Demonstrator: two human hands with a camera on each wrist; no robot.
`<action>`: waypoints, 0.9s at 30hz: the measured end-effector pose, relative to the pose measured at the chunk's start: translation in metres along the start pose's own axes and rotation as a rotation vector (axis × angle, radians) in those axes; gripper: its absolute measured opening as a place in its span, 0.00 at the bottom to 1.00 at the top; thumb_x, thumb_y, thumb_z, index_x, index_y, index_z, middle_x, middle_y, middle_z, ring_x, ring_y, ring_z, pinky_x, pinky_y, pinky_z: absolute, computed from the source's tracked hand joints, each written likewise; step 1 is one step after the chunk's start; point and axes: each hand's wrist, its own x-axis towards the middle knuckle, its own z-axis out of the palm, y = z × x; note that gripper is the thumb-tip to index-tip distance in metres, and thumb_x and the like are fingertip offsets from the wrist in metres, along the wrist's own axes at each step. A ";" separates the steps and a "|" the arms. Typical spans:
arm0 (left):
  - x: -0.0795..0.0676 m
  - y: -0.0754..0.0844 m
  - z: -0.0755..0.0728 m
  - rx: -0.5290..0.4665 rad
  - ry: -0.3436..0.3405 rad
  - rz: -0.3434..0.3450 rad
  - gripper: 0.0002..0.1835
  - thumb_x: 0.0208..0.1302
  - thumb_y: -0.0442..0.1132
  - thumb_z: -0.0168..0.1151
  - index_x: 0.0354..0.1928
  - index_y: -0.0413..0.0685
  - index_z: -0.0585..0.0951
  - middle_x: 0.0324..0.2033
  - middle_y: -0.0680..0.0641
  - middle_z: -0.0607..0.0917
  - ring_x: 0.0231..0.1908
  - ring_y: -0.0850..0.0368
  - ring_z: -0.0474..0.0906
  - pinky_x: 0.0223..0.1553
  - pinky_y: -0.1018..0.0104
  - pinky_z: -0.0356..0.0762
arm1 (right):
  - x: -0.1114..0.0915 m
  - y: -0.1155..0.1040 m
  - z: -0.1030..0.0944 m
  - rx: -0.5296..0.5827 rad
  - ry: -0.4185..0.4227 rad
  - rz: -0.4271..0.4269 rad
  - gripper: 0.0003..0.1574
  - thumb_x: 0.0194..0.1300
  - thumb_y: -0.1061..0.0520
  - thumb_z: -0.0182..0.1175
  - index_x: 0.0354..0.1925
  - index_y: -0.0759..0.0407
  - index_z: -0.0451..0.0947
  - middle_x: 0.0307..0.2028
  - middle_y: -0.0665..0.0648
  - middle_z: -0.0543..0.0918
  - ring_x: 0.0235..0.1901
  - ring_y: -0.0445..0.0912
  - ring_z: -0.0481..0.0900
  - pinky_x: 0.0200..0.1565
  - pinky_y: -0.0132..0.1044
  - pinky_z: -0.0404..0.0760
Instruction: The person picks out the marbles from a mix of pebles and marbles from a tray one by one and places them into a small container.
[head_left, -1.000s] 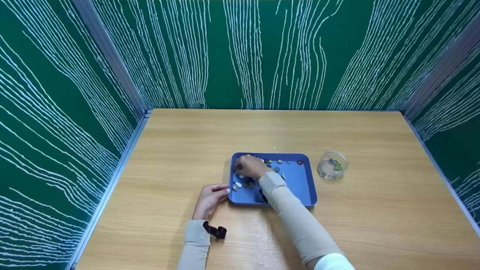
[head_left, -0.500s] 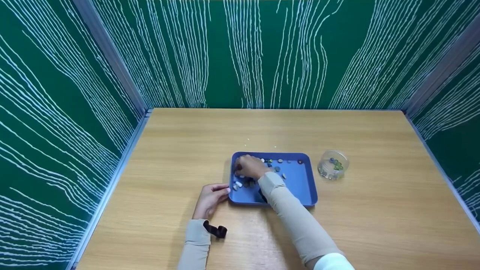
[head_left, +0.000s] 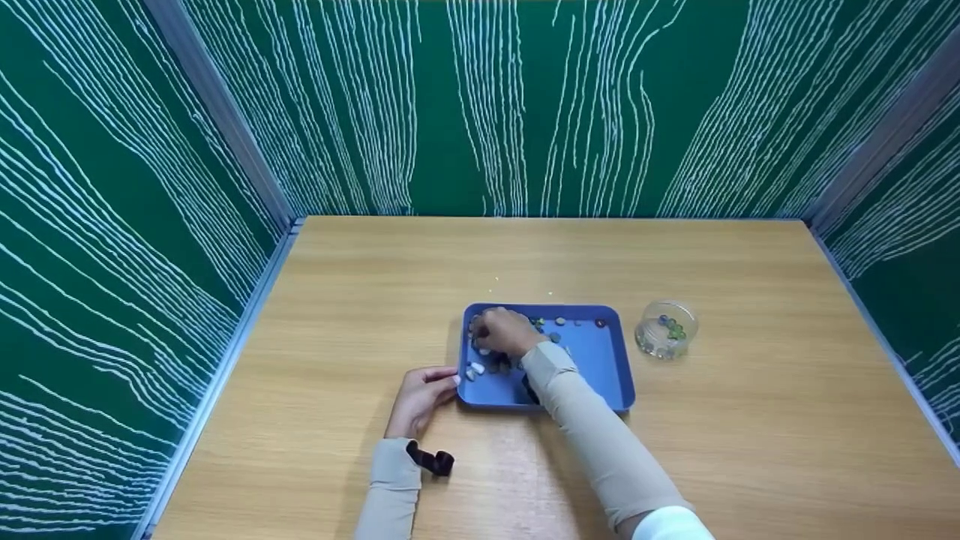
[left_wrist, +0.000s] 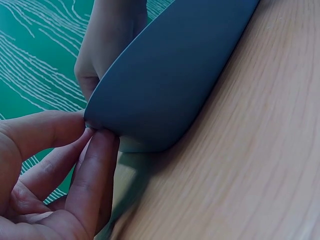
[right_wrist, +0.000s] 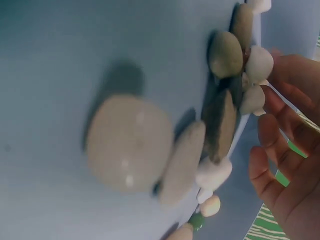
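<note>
My left hand [head_left: 418,401] holds the blue tray [head_left: 596,379] at its left side, near the front corner. In the left wrist view, its fingertips [left_wrist: 102,137] and thumb meet at the tray's outer corner. My right hand [head_left: 504,332] is inside the tray at the back left, over a cluster of pebbles. Seen from the right wrist, its loosely bent fingers [right_wrist: 270,130] are right beside a white pebble [right_wrist: 259,64] and several others along the tray wall. No pebble shows clearly pinched between them. A large pale pebble [right_wrist: 130,142] lies nearer that camera.
A clear round container [head_left: 666,331] with green and clear glass marbles stands right of the tray. Tiny pale bits [head_left: 496,279] lie behind the tray on the wooden table [head_left: 375,285]. A dark strap [head_left: 431,459] hangs at my left cuff. Green patterned panels [head_left: 435,112] enclose the table.
My right hand and forearm have shifted slightly to the right within the tray's back left area. The left hand, tray and container stay in place.
</note>
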 end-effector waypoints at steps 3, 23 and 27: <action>0.001 0.000 0.000 0.005 0.007 -0.010 0.18 0.58 0.22 0.60 0.51 0.19 0.75 0.36 0.45 0.83 0.39 0.58 0.81 0.49 0.63 0.83 | -0.002 0.004 -0.004 0.017 0.001 0.015 0.06 0.59 0.55 0.67 0.32 0.57 0.85 0.29 0.52 0.84 0.25 0.41 0.74 0.30 0.36 0.77; -0.002 0.001 0.000 -0.004 -0.009 0.002 0.18 0.58 0.23 0.61 0.51 0.19 0.75 0.37 0.44 0.85 0.38 0.59 0.82 0.47 0.65 0.83 | -0.028 0.023 -0.045 0.060 -0.005 0.135 0.11 0.63 0.57 0.63 0.44 0.56 0.85 0.44 0.56 0.85 0.39 0.46 0.83 0.45 0.39 0.85; -0.002 0.001 0.001 0.012 -0.005 0.002 0.19 0.58 0.23 0.61 0.51 0.19 0.75 0.37 0.45 0.85 0.38 0.60 0.81 0.47 0.66 0.83 | -0.035 0.031 -0.053 0.085 -0.006 0.153 0.12 0.64 0.57 0.62 0.45 0.56 0.84 0.45 0.55 0.84 0.36 0.45 0.82 0.41 0.39 0.85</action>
